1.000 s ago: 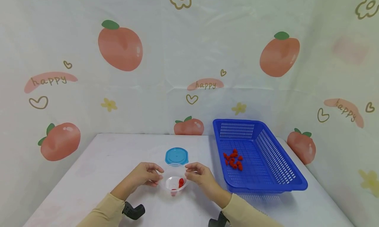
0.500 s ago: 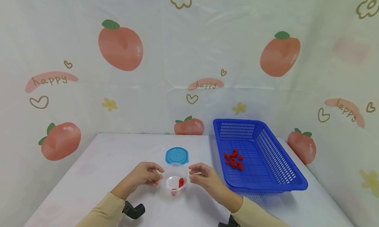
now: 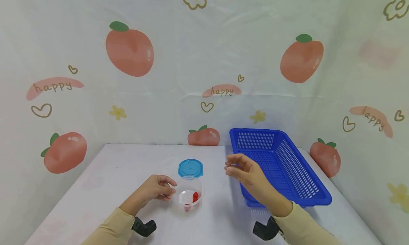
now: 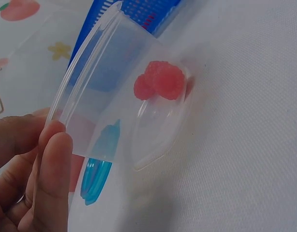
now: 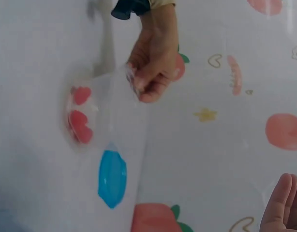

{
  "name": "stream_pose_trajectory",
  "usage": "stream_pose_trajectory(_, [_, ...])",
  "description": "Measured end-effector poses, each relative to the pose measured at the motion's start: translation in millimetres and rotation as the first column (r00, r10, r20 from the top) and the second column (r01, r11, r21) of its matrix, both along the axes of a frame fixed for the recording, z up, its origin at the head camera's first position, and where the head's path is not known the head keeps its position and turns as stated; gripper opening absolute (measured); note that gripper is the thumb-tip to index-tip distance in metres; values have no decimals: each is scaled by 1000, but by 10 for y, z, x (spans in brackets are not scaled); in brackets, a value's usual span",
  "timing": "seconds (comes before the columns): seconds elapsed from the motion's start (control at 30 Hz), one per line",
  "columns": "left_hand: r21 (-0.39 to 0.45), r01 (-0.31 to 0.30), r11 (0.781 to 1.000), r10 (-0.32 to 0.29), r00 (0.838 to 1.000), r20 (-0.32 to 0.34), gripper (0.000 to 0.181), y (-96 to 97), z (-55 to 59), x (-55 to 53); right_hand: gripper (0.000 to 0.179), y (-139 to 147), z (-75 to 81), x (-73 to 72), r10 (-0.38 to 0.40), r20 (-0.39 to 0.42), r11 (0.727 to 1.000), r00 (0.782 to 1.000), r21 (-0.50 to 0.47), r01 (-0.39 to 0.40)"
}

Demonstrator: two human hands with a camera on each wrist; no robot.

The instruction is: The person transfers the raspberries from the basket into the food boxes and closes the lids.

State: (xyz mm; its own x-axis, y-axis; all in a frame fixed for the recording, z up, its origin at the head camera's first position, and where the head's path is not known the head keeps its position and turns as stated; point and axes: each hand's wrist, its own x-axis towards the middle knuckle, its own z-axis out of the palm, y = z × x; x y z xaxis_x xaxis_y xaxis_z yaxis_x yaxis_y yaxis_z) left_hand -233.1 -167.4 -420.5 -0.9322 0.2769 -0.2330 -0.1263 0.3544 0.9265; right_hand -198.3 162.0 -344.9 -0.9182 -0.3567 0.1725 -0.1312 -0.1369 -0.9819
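Note:
My left hand [image 3: 153, 190] pinches the rim of a clear plastic tub [image 3: 180, 193] at the middle of the table. Inside the tub, red raspberries [image 4: 169, 81] lie on the bottom, plain to see through its wall in the left wrist view. A blue lid [image 3: 190, 167] lies flat just behind the tub. My right hand [image 3: 249, 177] is raised near the left side of a blue basket [image 3: 289, 163], with nothing visible in its fingers. In the right wrist view its fingers [image 5: 283, 203] look straight. The raspberries in the basket are hidden behind this hand in the head view.
The basket takes up the right side of the white table [image 3: 127, 159]. A printed fabric backdrop [image 3: 179, 60] stands behind the table. Black wrist mounts [image 3: 144, 227] stick out below both forearms.
My right hand has let go of the tub's rim and moved right and up to the basket. The left hand and the tub have stayed in place.

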Motion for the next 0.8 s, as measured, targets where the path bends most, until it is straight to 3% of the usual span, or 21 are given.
stream_pose_trajectory(0.13, [-1,-4,1000,4,1000,2,34,-2,-5,-3,26,190,154,-101,-50,-50,998,997,-28,49])
stream_pose_trajectory(0.43, [-11,-5,1000,5,1000,-1,32,0,-17,-9,22,617,337,-490,-210,-48,975,977,-85,205])
stream_pose_trajectory(0.67, [-12,-8,1000,8,1000,-5,31,1,-15,-8,22,899,291,-834,-258,-113,958,959,99,269])
stream_pose_trajectory(0.73, [-13,-13,1000,13,1000,-3,30,4,-17,-10,25,979,263,-908,-263,-125,943,957,179,282])
stream_pose_trajectory(0.8, [-13,-15,1000,15,1000,-1,31,6,-21,-13,35,1059,230,-963,-260,-153,910,953,292,295])
